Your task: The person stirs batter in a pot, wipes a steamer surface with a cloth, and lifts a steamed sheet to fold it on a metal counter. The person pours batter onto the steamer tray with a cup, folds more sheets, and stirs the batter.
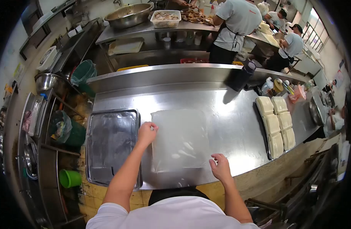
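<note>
A thin, translucent whitish sheet [179, 133] lies flat on the steel table [229, 141] in front of me, with a few glossy streaks on it. My left hand [147, 134] is closed in a pinch at the sheet's upper left edge; what its fingers hold, if anything, is too small to make out. Just off the lower right edge of the sheet hovers my right hand [220, 168], its fingers loosely curled and apart, holding nothing. A dark rectangular tray [112, 143] sits to the left, partly behind my left forearm.
To the right, a black tray holds several pale, folded square packets [275, 143]. A dark cylindrical container [244, 76] stands by the raised back ledge [164, 80], with bottles [276, 86] farther right. Green bins [68, 129] are at left. Several people work beyond.
</note>
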